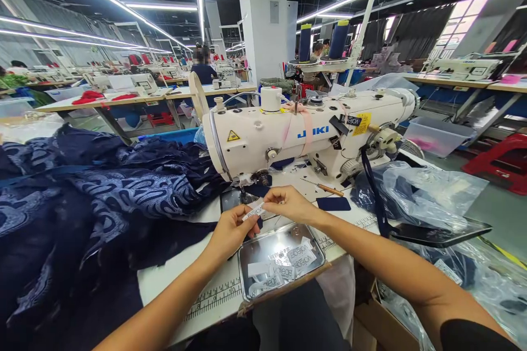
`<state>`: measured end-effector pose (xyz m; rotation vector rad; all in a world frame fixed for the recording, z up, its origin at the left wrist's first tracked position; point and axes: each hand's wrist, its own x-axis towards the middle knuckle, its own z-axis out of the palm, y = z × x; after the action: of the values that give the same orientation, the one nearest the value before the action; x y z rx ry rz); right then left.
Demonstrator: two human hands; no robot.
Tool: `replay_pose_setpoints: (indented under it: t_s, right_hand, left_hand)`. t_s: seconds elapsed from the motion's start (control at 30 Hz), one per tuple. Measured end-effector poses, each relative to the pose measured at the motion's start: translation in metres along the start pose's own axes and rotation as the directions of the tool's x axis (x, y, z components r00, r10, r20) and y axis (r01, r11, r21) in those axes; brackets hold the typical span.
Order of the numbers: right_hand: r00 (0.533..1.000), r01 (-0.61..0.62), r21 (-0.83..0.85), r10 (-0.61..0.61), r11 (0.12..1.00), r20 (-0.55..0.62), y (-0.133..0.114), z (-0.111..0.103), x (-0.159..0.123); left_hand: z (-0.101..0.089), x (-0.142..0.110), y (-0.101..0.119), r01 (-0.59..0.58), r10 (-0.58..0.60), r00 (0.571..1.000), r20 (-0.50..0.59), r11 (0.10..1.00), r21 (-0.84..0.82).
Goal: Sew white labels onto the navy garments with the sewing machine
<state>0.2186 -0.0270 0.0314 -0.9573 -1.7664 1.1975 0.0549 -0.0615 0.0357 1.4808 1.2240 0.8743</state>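
Note:
A small white label (pixel 254 210) with dark lettering is pinched between both of my hands, just in front of the sewing machine's needle area. My left hand (pixel 235 228) grips its left end, with a bit of dark navy fabric (pixel 255 227) by the fingers. At the label's other end, my right hand (pixel 290 204) has thumb and forefinger pressed together. Below the hands sits a shiny metal tray (pixel 257 249) with several similar labels (pixel 284 271) lying loose in it. The white sewing machine (pixel 247 134) stands directly behind.
Navy patterned fabric (pixel 135 192) is heaped on the left. A wooden-handled pointed tool (pixel 329 190) and a navy fabric piece (pixel 333 204) lie to the right. Plastic-bagged goods (pixel 428 186) and a black tray (pixel 444 232) are farther right. Other people sit at machines in the background.

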Motion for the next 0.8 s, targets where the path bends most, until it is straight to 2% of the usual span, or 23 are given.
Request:
replay_pose_setpoints:
  t_s: [0.17, 0.23, 0.3, 0.37, 0.43, 0.5, 0.57, 0.63, 0.7, 0.73, 0.8]
  right_hand:
    - [0.993, 0.106, -0.161, -0.114, 0.981, -0.040, 0.002, 0.009, -0.001]
    - [0.986, 0.149, -0.294, -0.165, 0.944, -0.029, 0.003, 0.012, -0.004]
    - [0.971, 0.198, -0.527, -0.239, 0.827, -0.010, 0.004, 0.013, -0.006]
    - [0.951, 0.218, -0.757, -0.310, 0.616, 0.021, 0.004, 0.010, -0.007]
    - [0.945, 0.177, -0.879, -0.325, 0.443, 0.027, 0.006, 0.003, -0.008]
    - [0.959, 0.103, -0.916, -0.283, 0.388, -0.011, 0.009, -0.006, -0.007]
    - [0.976, 0.046, -0.899, -0.210, 0.435, -0.052, 0.011, -0.015, -0.007]
    - [0.992, 0.049, -0.799, -0.123, 0.599, -0.031, 0.012, -0.017, -0.008]
    - [0.998, 0.067, -0.605, -0.061, 0.793, 0.031, 0.010, -0.014, -0.007]
    - [0.997, 0.078, -0.508, -0.055, 0.858, 0.060, 0.009, -0.011, -0.007]
    - [0.992, 0.112, -0.386, -0.083, 0.916, 0.091, 0.005, -0.005, -0.004]
  left_hand:
    - [-0.002, -0.001, 0.000, 0.006, -0.005, 0.999, 0.034, 1.000, -0.007]
    - [-0.002, -0.002, 0.000, 0.010, -0.009, 0.999, 0.036, 1.000, -0.015]
    - [-0.002, -0.004, 0.000, -0.016, 0.016, 1.000, 0.026, 1.000, 0.016]
    - [-0.002, -0.005, 0.000, -0.042, 0.041, 0.999, 0.007, 0.997, 0.067]
    - [-0.002, -0.006, 0.000, -0.042, 0.043, 0.999, -0.008, 0.994, 0.097]
    - [-0.004, -0.006, -0.001, -0.024, 0.025, 1.000, -0.018, 0.996, 0.084]
    - [-0.006, -0.005, -0.003, -0.009, 0.011, 1.000, -0.027, 0.999, 0.047]
    - [-0.007, -0.004, -0.006, -0.009, 0.010, 0.999, -0.032, 1.000, 0.025]
    - [-0.007, -0.002, -0.007, -0.023, 0.024, 0.999, -0.031, 0.999, 0.030]
    - [-0.006, -0.002, -0.008, -0.032, 0.034, 0.999, -0.027, 0.999, 0.043]
    - [-0.005, 0.000, -0.007, -0.058, 0.059, 0.998, -0.012, 0.993, 0.100]
